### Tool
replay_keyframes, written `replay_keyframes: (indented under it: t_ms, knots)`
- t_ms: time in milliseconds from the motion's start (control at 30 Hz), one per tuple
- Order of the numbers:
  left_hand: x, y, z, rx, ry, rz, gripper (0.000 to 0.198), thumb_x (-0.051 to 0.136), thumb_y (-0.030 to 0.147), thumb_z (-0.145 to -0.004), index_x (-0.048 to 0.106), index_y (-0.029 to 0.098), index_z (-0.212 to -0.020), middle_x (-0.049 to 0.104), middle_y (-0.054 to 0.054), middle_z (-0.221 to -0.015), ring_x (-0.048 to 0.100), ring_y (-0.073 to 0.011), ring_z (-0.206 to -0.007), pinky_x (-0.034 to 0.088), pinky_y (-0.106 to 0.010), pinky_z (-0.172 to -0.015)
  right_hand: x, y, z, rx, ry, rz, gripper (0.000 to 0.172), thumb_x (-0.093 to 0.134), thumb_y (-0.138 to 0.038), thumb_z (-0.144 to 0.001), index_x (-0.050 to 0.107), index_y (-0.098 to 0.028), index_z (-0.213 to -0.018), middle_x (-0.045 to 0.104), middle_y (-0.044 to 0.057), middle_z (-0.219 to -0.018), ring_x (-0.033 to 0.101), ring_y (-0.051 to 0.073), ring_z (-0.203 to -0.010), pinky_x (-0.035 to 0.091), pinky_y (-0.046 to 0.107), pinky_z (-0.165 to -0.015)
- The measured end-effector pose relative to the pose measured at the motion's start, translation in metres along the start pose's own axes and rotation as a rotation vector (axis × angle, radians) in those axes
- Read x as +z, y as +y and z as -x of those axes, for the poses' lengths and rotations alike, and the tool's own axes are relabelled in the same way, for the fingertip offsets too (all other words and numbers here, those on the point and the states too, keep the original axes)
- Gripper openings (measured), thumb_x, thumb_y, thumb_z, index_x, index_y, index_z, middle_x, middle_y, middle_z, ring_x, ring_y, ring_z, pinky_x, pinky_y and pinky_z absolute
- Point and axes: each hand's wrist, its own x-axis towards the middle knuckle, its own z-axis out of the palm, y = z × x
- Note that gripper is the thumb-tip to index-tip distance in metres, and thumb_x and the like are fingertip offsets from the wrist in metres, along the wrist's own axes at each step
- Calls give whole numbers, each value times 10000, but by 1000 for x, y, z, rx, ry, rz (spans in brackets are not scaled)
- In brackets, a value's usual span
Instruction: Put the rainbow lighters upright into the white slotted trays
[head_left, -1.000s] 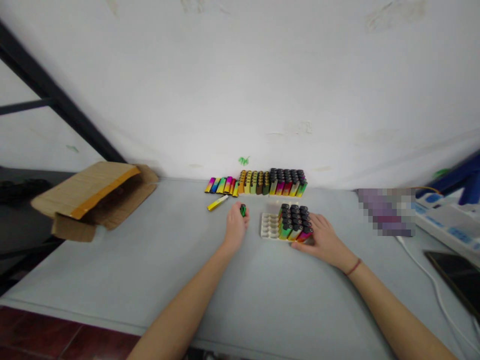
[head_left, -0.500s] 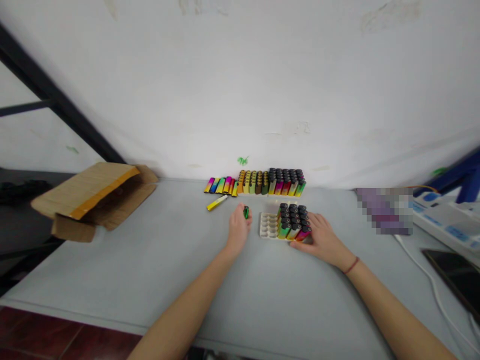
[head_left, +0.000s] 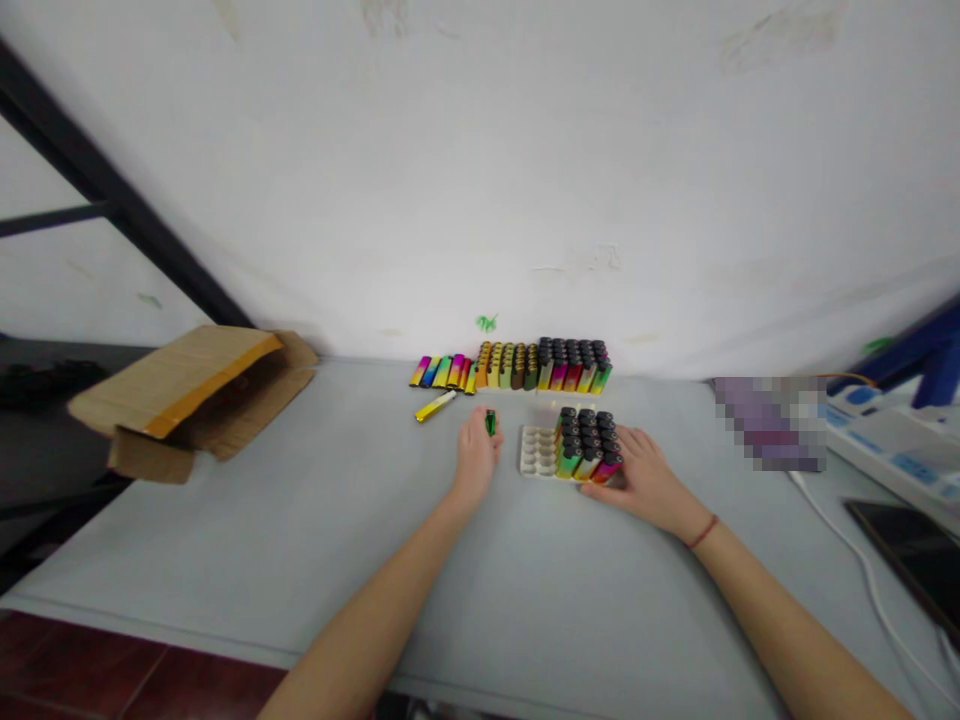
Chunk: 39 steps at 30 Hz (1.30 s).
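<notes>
While the right hand point(head_left: 637, 470) clasps the right end of the white tray point(head_left: 538, 452), thumb along the near edge and fingers round the far side, the left hand point(head_left: 474, 455) is closed on a small green lighter point(head_left: 490, 422), held just above the bench point(head_left: 300, 520) and to the left of that tray. Black-topped lighters point(head_left: 589, 440) stand upright in the tray's right part, and bare sockets show in its left part. The step in hand looks like bringing one lighter to the tray. A next move would call for turning it upright, lining its base up with a socket beside the standing ones, and keeping the tray steady. Near the left hand, a yellow lighter point(head_left: 435, 405) lies in front of the row of loose lighters point(head_left: 444, 372) by the wall
</notes>
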Motion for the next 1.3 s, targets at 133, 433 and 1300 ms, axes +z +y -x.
replay_keyframes:
  t_ms: [133,433,1300]
  knots:
    - [0,-6,-3,149,-43,-32,401,406,610,-901,416,217,-819,377,86,-549,305,-73,-421,239,-191,-411,-1,-1,0,12,-6,3,757,577,-706,-822,527,-137,-1320,592,206,-1299,520,367,-1208,386,545,-1046]
    - [-5,-9,-3,628,-115,-420,271,510,404,-935,602,202,-1092,609,-81,-1073,605,-177,-990,500,-312,-874,-1,-2,0,10,-7,10,753,592,-693,-815,525,-152,-1335,591,205,-1307,519,367,-1212,383,549,-1045]
    - [3,-16,-2,708,-279,-578,230,568,309,-920,641,219,-1118,703,-45,-1079,657,-155,-869,523,-325,-890,1,-1,1,22,-3,-7,744,567,-705,-822,519,-151,-1316,584,208,-1307,513,377,-1211,376,577,-1046]
